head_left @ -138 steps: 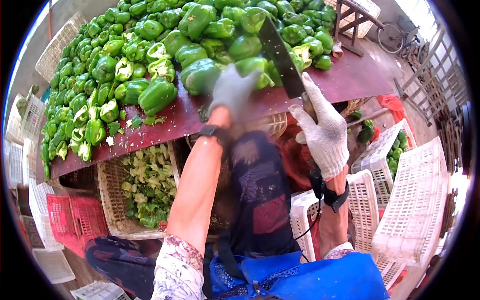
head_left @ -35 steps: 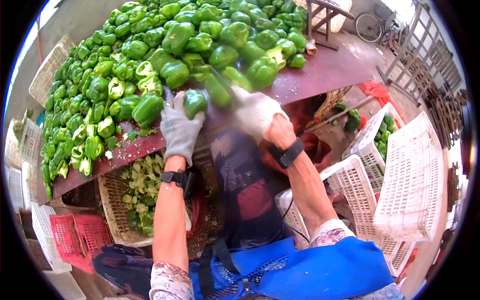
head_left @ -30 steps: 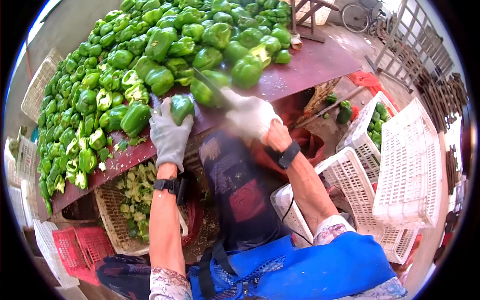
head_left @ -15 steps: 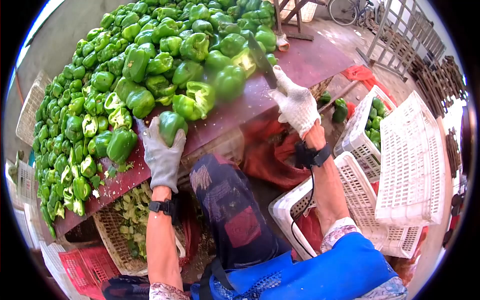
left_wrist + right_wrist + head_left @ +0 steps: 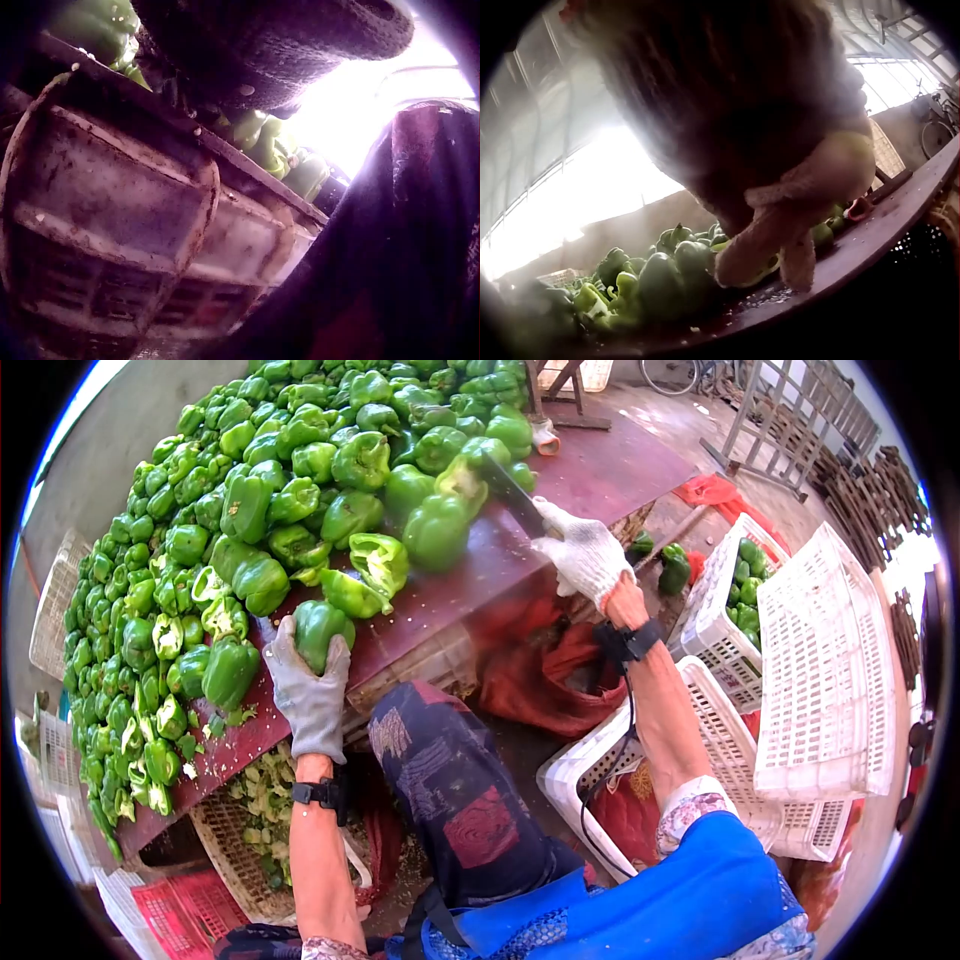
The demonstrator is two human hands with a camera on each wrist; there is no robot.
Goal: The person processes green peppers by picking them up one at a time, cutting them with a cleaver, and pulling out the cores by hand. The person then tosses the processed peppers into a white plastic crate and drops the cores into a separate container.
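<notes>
In the head view my gloved left hand [image 5: 306,695] holds a whole green bell pepper [image 5: 324,630] at the table's near edge, thumb and fingers around its sides. My gloved right hand [image 5: 584,556] grips a knife, its broad dark blade [image 5: 514,502] angled up and left over the table. Between the hands lies a split pepper [image 5: 380,562], its pale inside showing. Behind it a large whole pepper [image 5: 437,532] sits close to the blade. The left wrist view shows the dark underside of the left glove [image 5: 262,56]; the knife is hidden in the right wrist view.
A big heap of peppers [image 5: 190,545] covers the left and back of the dark red table [image 5: 630,455]. Below it stands a crate of pale pepper scraps [image 5: 265,785]. White crates [image 5: 825,670] stack at the right, one holding green peppers [image 5: 745,590]. A red sack [image 5: 545,685] hangs under the edge.
The knife has come away rightward from the pepper in the middle, which now lies split open. My left hand, earlier reaching into the heap, now holds a whole pepper near the edge.
</notes>
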